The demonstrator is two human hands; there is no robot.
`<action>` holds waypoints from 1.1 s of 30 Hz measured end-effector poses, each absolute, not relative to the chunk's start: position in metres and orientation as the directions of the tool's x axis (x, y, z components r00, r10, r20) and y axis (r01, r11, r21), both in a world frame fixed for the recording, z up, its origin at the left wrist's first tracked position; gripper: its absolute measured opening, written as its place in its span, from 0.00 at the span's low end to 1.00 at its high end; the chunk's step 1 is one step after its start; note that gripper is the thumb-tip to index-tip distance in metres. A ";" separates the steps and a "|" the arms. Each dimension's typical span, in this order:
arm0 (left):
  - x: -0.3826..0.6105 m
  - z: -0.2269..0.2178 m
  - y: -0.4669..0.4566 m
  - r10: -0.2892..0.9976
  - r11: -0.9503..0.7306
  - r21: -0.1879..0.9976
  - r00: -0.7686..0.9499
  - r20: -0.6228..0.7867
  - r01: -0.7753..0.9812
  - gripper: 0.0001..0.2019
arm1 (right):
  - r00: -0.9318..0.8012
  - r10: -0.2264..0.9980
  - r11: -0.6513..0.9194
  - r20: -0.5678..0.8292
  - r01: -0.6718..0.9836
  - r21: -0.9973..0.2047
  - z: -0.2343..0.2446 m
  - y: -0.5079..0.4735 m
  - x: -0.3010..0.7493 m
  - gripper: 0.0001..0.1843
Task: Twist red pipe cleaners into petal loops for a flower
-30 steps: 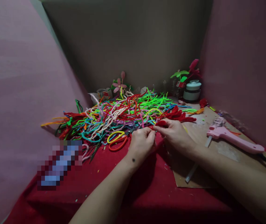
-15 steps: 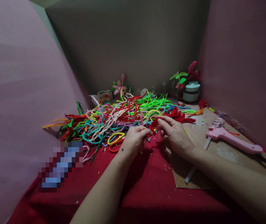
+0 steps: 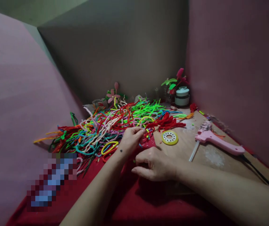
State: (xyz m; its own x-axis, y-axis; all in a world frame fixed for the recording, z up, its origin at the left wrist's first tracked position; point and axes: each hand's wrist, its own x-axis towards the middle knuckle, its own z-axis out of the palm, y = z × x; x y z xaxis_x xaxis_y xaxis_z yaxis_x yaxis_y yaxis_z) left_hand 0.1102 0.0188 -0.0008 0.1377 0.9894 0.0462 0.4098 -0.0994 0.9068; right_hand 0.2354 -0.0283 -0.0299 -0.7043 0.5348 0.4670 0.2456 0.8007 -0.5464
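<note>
My left hand (image 3: 132,141) is closed in a pinch at the front right of a heap of coloured pipe cleaners (image 3: 115,122). What its fingertips hold, if anything, I cannot make out; the tail of a red fuzzy pipe-cleaner bundle (image 3: 169,122) lies close beside them. Lower and to the right, my right hand (image 3: 156,164) hovers over the red cloth (image 3: 125,201). Its fingers are curled, with a gap between thumb and index finger and nothing visible in it. Beyond that hand, a yellow ring-shaped spool (image 3: 169,138) with a white holed centre lies on the brown board (image 3: 183,150).
A pink glue gun (image 3: 219,142) with a glue stick rests on the board, its black cord running right. Behind stand a lidded jar (image 3: 182,96) and a pink pipe-cleaner flower (image 3: 112,95). Pink walls rise at both sides. A blurred-out patch (image 3: 52,182) lies at left.
My right hand has come away from my left, moving down and left, and the yellow spool now shows. The left hand stays pinched. The view has shifted, moving the scene left and slightly down.
</note>
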 end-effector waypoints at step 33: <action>0.178 -0.017 0.117 0.949 -0.316 0.606 0.244 0.200 0.730 0.08 | -0.766 0.480 0.867 0.426 0.340 -0.365 -0.044 -0.019 0.224 0.12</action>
State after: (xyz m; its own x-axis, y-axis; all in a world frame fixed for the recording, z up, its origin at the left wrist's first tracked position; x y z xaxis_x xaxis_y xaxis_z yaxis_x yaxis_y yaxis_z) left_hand 0.1777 0.1172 -0.0172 0.2443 0.9489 0.1998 0.7303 -0.3156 0.6059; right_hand 0.2242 -0.0193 -0.0443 -0.7665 0.4804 0.4263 0.3404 0.8667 -0.3646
